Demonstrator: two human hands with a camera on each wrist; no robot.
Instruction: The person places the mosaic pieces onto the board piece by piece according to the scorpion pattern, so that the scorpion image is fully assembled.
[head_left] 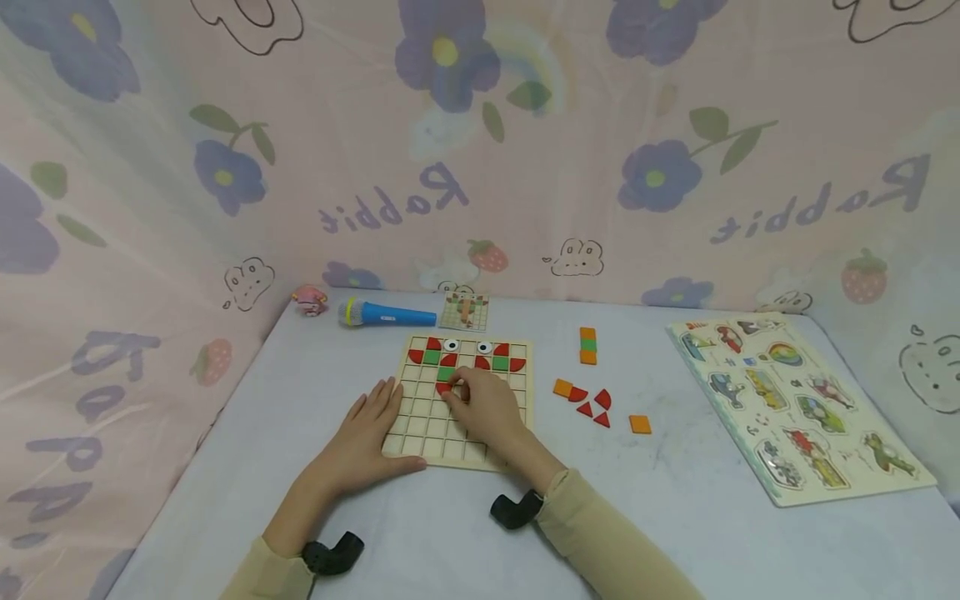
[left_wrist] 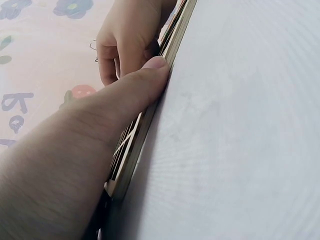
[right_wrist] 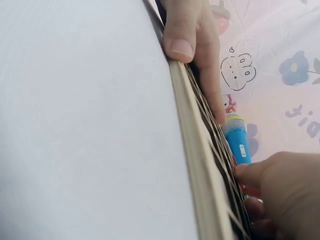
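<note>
A square wooden grid board (head_left: 423,425) lies on the table, with red, green and eye-marked pieces in its upper cells. My left hand (head_left: 369,437) rests at its lower left corner, fingers extended along the left side. In the left wrist view the thumb (left_wrist: 145,80) presses the near edge. Over the middle of the board, my right hand (head_left: 487,408) pinches a small red piece (head_left: 443,388) just below a green square (head_left: 446,374). The right wrist view shows this red piece (right_wrist: 251,191) at the fingertips; its full outline is hidden.
Right of the board lie loose red pieces (head_left: 603,400), orange squares (head_left: 640,425) and an orange-green strip (head_left: 588,345). Behind it are a patterned card (head_left: 464,311), a blue toy microphone (head_left: 390,315) and a pink figurine (head_left: 310,300). A picture puzzle board (head_left: 757,433) lies far right.
</note>
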